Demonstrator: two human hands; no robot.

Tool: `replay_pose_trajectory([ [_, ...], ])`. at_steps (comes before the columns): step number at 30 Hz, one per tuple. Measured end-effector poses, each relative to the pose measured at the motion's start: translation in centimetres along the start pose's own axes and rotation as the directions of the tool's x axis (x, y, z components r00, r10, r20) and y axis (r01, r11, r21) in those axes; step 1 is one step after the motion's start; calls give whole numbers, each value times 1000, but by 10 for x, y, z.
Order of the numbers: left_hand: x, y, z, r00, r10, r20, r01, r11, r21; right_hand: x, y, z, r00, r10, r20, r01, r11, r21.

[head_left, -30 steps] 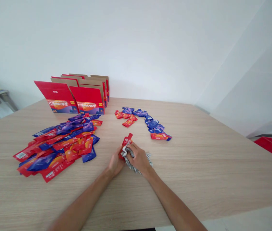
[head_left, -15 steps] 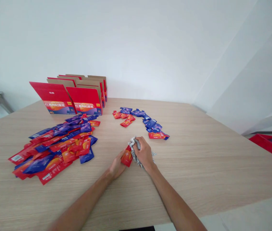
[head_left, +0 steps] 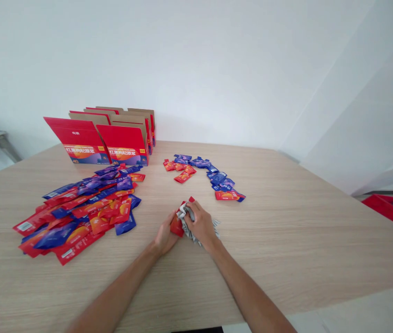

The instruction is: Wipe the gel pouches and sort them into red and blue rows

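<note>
A red sachet [head_left: 177,226] is gripped in my left hand [head_left: 165,236], above the near middle of the table. Bunched in my right hand [head_left: 201,226] is a grey-white striped cloth [head_left: 184,210], pressed against the sachet's face. The cloth covers much of the sachet, though a red corner shows past its upper edge. Loose folds of the cloth hang below and to the right of my right hand. Beyond my hands lie several red sachets [head_left: 184,175] and blue sachets [head_left: 217,177] in a loose arc.
A large heap of red and blue sachets [head_left: 88,203] covers the table's left side. Behind it stand several open red cardboard boxes [head_left: 123,138] with raised flaps. At the far right is a red container [head_left: 390,208]. A white wall [head_left: 217,69] rises behind the table [head_left: 286,240].
My right hand and the cloth have moved left and slightly over the sachet, covering more of it. The sachet in my left hand has shifted a little left. The heap and boxes stay put.
</note>
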State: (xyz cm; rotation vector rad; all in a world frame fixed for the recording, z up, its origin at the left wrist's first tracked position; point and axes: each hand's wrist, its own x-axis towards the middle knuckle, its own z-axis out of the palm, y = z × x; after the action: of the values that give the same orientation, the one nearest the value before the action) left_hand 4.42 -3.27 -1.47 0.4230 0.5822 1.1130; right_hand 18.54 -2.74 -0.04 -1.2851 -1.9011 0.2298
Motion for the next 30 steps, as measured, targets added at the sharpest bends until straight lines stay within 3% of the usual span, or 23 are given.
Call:
replay_pose_trajectory([
  [3, -3, -8, 4, 999, -38, 36, 37, 998, 43, 4, 14, -10, 991, 58, -121, -58, 998, 2],
  [5, -4, -10, 5, 998, -54, 42, 52, 997, 49, 4, 16, -11, 990, 68, -123, -68, 998, 1],
  [9, -3, -2, 3, 1000, 14, 3, -14, 1000, -4, -2, 2, -1, 999, -17, 44, 16, 1000, 15],
  [14, 1, 13, -2, 991, 55, -121, -56, 998, -2, -10, -22, 16, 964, -133, 230, 129, 991, 30],
  [17, 1, 13, -2, 995, 45, -94, -46, 999, -1, -8, -18, 14, 975, -109, 191, 109, 994, 11],
  [20, 0, 5, 2, 1000, 7, -13, -6, 1000, 15, -2, -3, 4, 999, -26, 45, 27, 1000, -4],
  [24, -4, -5, 6, 998, -50, 25, 48, 997, 55, 5, 15, -10, 991, 63, -116, -65, 998, -12],
  [27, -4, -6, 5, 999, -40, 4, 40, 998, 42, 4, 14, -9, 995, 58, -80, -59, 998, -9],
  [30, 0, 2, 1, 999, 16, -49, -16, 1000, 16, -2, 1, 1, 998, -19, 68, 18, 1000, 11],
])
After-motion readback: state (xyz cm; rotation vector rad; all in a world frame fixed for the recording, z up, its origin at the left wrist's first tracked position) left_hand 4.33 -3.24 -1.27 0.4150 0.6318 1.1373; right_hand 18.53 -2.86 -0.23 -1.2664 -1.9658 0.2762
